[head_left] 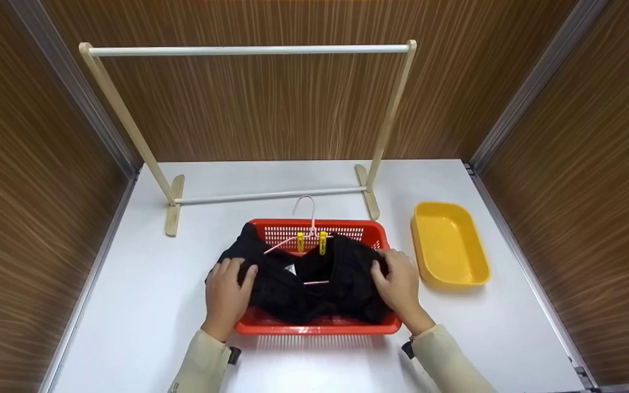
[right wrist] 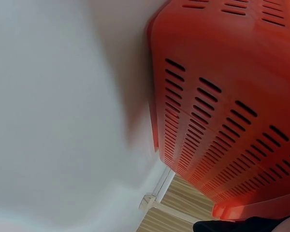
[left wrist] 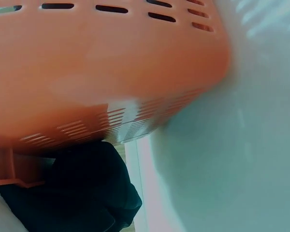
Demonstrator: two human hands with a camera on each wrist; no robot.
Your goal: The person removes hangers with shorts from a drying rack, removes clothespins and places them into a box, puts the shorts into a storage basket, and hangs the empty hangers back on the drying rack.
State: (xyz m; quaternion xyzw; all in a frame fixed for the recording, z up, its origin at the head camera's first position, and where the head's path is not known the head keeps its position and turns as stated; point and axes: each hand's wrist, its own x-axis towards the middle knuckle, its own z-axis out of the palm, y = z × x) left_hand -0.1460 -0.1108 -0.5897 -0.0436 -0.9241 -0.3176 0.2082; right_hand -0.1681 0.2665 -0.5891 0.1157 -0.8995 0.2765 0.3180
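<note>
A black shirt lies bunched in and over a red plastic basket, with a small white label at its neck opening. Through that opening shows a pink hanger, its hook upward, with two yellow clips on it. My left hand holds the shirt's left part, thumb apart from the fingers. On the other side my right hand grips the shirt at the basket's right rim. In the left wrist view, dark cloth hangs past the basket's side. Some fingertips are hidden in the cloth.
Behind the basket stands a wooden rack with a white top bar and a lower bar. A yellow tray is on the white table at right. Wood-grain panels enclose the sides and back.
</note>
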